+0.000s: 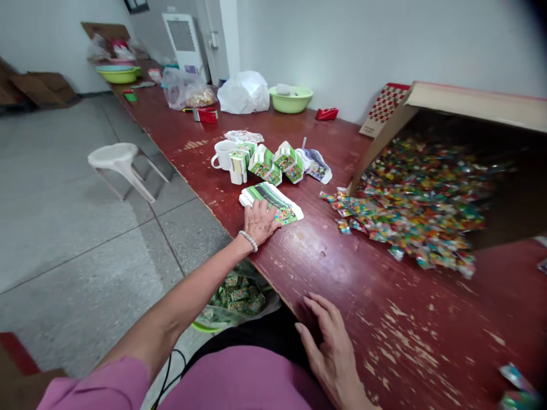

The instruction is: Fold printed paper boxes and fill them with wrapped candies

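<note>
My left hand (258,221), with a beaded bracelet, is on a fanned stack of flattened green-and-white cartons (273,196) near the table's edge. Its fingers are bent over the stack, and the thumb lies along the near side. My right hand (329,347) is open at the table's front edge, its fingers apart and holding nothing. Just behind the stack are several bundles of folded green cartons (265,162), next to a white mug (224,155). A purple-and-white printed bundle (315,165) lies to their right.
On the right, a tipped cardboard box (453,102) spills wrapped candies (419,210) onto the red table (342,273). Below the edge stands a lined tub of small green packets (239,295). Behind are a tape dispenser (327,114), a green basin (291,101) and plastic bags; a stool (119,156) is left.
</note>
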Demonstrator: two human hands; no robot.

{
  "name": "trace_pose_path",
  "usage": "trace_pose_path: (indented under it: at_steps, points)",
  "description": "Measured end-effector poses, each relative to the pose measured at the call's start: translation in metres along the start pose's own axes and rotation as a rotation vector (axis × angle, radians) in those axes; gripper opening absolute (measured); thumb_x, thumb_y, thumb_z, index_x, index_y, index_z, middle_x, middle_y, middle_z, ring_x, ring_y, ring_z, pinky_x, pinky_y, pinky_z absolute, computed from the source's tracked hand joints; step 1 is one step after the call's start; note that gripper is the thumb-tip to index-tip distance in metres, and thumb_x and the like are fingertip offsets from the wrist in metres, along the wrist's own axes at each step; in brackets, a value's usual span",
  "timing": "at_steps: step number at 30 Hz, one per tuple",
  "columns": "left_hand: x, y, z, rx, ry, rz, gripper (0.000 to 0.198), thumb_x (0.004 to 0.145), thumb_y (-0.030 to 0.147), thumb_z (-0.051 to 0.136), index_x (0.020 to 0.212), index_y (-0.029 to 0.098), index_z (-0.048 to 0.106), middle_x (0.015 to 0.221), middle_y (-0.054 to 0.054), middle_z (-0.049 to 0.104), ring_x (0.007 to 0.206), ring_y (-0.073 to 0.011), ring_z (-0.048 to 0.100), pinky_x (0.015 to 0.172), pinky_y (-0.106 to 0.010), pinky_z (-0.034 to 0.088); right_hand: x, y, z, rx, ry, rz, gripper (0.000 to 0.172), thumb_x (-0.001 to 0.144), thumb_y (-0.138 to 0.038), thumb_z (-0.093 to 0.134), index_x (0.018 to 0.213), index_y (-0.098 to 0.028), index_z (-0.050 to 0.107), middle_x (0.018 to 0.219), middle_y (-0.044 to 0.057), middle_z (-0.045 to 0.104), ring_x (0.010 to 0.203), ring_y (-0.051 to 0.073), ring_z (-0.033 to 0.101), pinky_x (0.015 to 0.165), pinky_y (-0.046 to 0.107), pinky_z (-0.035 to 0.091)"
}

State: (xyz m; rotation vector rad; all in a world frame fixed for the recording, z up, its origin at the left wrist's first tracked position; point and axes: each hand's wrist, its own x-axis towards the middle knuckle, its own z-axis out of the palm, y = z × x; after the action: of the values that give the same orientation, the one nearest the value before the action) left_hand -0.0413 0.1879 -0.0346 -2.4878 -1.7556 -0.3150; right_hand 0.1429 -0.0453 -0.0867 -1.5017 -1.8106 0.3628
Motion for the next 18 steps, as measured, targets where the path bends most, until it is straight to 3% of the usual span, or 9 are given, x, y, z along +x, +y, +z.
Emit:
trace_pose_path:
  at_steps: [9,13,16,18]
  points:
    - [0.015,-0.002,-0.005,-0.156,-0.027,-0.067,0.038,0.08,0.045,0.07,0.102,0.017,0.06,0.113,-0.016,0.058,0.11,-0.0331,0.046,0.091,-0.043,0.034,-0.002,-0.001,0.002,0.033,0.029,0.03,0.037,0.092,-0.025,0.057,0.128,-0.025,0.056,0.128,0.013,0.06,0.117,0.029,0.06,0.096,0.048,0.054]
    - [0.015,-0.004,-0.011,-0.333,-0.033,-0.134,0.027,0.078,0.038,0.071,0.096,0.021,0.061,0.096,-0.008,0.065,0.1,-0.0286,0.056,0.084,-0.036,0.039,-0.003,-0.001,0.002,0.112,0.033,0.07,0.037,0.09,-0.026,0.059,0.127,-0.026,0.058,0.129,0.012,0.06,0.119,0.029,0.059,0.098,0.049,0.052]
    - [0.006,-0.002,-0.016,-0.515,-0.054,-0.194,0.017,0.081,0.038,0.066,0.086,0.023,0.062,0.079,-0.001,0.065,0.084,-0.0229,0.061,0.073,-0.03,0.041,0.002,0.0,-0.002,0.297,0.038,0.19,0.033,0.089,-0.03,0.063,0.122,-0.025,0.062,0.126,0.012,0.063,0.114,0.028,0.062,0.099,0.046,0.052]
    - [-0.007,0.005,-0.021,-0.661,-0.082,-0.205,0.019,0.081,0.04,0.065,0.082,0.021,0.062,0.076,0.0,0.066,0.076,-0.0196,0.061,0.068,-0.027,0.042,0.013,0.0,-0.007,0.499,0.077,0.363,0.036,0.089,-0.036,0.064,0.123,-0.023,0.06,0.122,0.012,0.065,0.108,0.026,0.066,0.094,0.044,0.055]
